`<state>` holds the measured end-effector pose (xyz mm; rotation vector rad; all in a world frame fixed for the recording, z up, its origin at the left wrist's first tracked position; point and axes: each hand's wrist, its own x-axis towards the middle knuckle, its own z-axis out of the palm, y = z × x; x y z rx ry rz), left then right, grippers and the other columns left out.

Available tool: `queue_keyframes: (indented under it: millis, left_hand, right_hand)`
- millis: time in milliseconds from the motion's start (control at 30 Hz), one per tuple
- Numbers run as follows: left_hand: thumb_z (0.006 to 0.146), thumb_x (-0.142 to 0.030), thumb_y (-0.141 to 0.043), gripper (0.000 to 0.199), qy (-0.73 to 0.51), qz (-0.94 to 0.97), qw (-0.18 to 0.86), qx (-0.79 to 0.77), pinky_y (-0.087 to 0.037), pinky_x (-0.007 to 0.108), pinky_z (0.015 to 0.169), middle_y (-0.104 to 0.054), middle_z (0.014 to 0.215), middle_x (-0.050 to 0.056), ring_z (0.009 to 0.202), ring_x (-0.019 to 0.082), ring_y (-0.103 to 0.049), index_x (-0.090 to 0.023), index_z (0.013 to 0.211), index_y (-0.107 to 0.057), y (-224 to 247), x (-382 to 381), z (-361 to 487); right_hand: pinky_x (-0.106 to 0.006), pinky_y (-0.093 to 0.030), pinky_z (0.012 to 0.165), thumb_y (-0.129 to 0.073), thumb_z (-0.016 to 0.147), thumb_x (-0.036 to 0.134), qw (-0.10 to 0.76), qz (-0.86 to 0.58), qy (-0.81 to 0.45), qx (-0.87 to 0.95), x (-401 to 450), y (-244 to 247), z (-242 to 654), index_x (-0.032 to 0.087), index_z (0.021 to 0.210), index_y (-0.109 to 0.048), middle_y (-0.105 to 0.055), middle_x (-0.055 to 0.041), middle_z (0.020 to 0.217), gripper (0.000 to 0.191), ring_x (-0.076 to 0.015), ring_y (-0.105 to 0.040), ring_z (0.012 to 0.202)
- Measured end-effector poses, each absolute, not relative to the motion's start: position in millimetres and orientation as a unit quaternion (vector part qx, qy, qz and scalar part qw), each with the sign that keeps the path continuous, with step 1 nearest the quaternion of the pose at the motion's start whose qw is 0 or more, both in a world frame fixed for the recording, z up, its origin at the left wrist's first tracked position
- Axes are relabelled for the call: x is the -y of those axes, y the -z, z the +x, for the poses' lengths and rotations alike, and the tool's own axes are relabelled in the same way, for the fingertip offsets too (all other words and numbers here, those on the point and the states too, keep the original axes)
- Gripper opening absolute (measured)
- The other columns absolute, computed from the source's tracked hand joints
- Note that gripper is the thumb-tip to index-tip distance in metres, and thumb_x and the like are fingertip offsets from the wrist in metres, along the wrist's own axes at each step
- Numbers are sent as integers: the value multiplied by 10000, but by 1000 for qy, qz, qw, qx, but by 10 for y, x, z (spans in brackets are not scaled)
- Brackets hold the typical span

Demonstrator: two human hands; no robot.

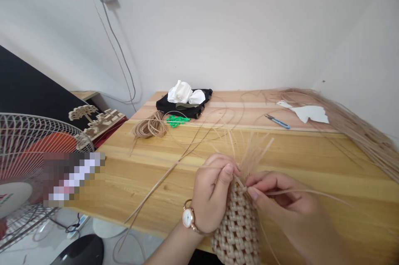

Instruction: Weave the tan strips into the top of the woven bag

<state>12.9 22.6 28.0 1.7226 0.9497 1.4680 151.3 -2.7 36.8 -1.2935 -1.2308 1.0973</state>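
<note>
A woven rattan piece with an openwork pattern stands up at the table's front edge, loose strand ends fanning out of its top. My left hand, with a watch on the wrist, grips the weave's upper left side, thumb and fingers closed at the rim. Against the upper right side, my right hand pinches a thin rattan strand between thumb and forefinger. That strand trails off to the right. The lower end of the woven piece runs out of the picture.
A coil of rattan, green clips and a black bag with white tissue lie at the back left. A blue cutter rests near white paper and a long strand bundle. A fan stands left.
</note>
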Motion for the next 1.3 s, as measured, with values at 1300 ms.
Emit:
queue_keyframes:
  millis: [1300]
  left_hand:
    - [766, -174, -584, 121, -437, 760, 351, -329, -487, 274, 662, -665, 720, 90, 694, 152, -597, -113, 743, -686, -450, -339, -71]
  right_hand:
    - [-197, -395, 393, -391, 864, 418, 574, -403, -545, 460, -93, -439, 1550, 194, 622, -419, -560, 12, 560, 331, -92, -501, 422]
